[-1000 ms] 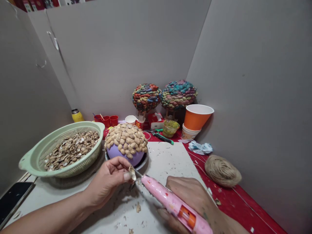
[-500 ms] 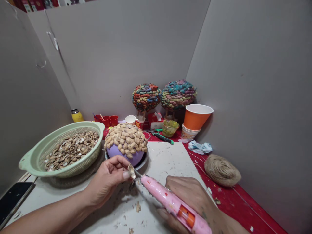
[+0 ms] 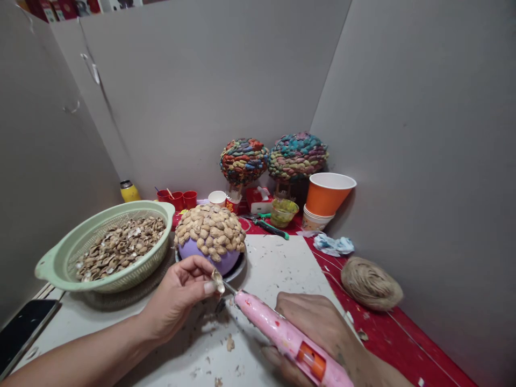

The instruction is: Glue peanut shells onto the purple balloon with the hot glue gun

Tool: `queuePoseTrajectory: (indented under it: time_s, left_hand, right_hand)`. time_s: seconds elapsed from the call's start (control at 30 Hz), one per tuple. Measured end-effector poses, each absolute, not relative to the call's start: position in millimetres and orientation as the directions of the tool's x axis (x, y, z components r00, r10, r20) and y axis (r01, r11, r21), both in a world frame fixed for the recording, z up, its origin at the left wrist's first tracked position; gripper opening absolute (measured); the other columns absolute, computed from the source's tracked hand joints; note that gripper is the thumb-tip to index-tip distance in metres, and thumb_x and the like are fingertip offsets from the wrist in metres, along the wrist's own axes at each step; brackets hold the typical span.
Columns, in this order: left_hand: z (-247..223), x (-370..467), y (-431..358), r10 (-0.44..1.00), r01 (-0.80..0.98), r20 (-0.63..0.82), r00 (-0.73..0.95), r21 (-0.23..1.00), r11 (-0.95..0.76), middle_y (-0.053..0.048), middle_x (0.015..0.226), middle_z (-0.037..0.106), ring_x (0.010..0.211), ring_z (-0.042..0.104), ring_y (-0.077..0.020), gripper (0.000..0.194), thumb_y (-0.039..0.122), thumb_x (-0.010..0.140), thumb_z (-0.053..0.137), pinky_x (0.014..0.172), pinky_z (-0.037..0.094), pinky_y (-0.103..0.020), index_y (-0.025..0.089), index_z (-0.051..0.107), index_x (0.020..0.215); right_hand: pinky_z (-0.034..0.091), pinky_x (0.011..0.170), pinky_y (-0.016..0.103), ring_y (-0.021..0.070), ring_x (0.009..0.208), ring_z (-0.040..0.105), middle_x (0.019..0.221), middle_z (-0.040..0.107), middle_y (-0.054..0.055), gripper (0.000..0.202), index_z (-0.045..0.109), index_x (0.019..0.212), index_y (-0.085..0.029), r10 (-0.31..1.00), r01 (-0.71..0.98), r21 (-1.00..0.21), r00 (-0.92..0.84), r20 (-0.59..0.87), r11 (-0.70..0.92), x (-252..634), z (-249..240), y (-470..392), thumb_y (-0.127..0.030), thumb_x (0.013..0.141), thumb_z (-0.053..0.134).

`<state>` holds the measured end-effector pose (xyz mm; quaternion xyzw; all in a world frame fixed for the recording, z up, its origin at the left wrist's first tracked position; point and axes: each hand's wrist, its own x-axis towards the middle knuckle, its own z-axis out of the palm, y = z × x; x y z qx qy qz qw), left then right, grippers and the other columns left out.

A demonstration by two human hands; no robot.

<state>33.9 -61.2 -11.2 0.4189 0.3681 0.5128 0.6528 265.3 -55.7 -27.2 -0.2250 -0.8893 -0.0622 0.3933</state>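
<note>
Between the thumb and fingers of my left hand [image 3: 179, 290] is a peanut shell [image 3: 218, 281], its hollow side turned toward the right. My right hand [image 3: 318, 328] is wrapped around a pink hot glue gun [image 3: 274, 328], whose metal nozzle touches or nearly touches the shell. Just behind my left hand, a purple balloon [image 3: 209, 254] sits in a round dish [image 3: 241, 267]. Peanut shells [image 3: 212, 228] cover the balloon's upper part, and its lower part is bare. A green colander [image 3: 56, 269] full of shell pieces stands to the left.
Shell crumbs lie on the white board [image 3: 278, 258]. Behind it are pliers [image 3: 271, 229], a yellow-green bowl [image 3: 284, 212], red cups [image 3: 177, 200] and two colourful shell-covered balls [image 3: 244, 161]. Twine [image 3: 371, 284] and an orange paper cup [image 3: 329, 193] are at right, a phone [image 3: 26, 333] at left.
The view has shifted slightly, so everything appears a little farther right. Both hands keep the same hold, with the nozzle still at the shell.
</note>
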Motion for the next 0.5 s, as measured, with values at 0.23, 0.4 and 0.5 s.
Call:
queuePoseTrajectory:
  time_s: [0.23, 0.4, 0.5]
  left_hand:
    - [-10.2, 34.8, -60.9, 0.982, -0.346, -0.036, 0.185, 0.933, 0.100, -0.001, 0.071, 0.066, 0.065, 0.058, -0.0103, 0.022, 0.021, 0.068, 0.081, 0.066, 0.045, -0.021, 0.014, 0.064, 0.082]
    - [-9.3, 34.8, -60.7, 0.984, -0.351, -0.034, 0.175, 0.932, 0.095, -0.002, 0.072, 0.067, 0.066, 0.059, -0.0112, 0.023, 0.021, 0.067, 0.081, 0.066, 0.046, -0.022, 0.014, 0.064, 0.081]
    - [-8.7, 34.3, -61.4, 0.984, -0.353, -0.031, 0.175, 0.931, 0.092, -0.001, 0.072, 0.067, 0.066, 0.059, -0.0109, 0.023, 0.021, 0.067, 0.082, 0.066, 0.047, -0.022, 0.014, 0.064, 0.081]
  right_hand:
    - [0.022, 0.042, 0.029, 0.0110, 0.038, 0.038, 0.048, 0.043, -0.004, 0.029, 0.034, 0.060, -0.024, 0.356, 0.474, -0.054, -0.575, 0.736, 0.879, 264.0, -28.2, -56.1, -0.028, 0.087, 0.044]
    - [0.022, 0.044, 0.030, 0.0113, 0.040, 0.041, 0.051, 0.045, -0.004, 0.026, 0.033, 0.062, -0.024, 0.388, 0.478, -0.091, -0.570, 0.724, 0.873, 265.0, -30.8, -56.6, -0.026, 0.084, 0.047]
    - [0.021, 0.043, 0.031, 0.0114, 0.039, 0.041, 0.050, 0.045, -0.004, 0.025, 0.034, 0.062, -0.024, 0.390, 0.484, -0.095, -0.558, 0.732, 0.870, 264.9, -32.0, -56.8, -0.027, 0.084, 0.044]
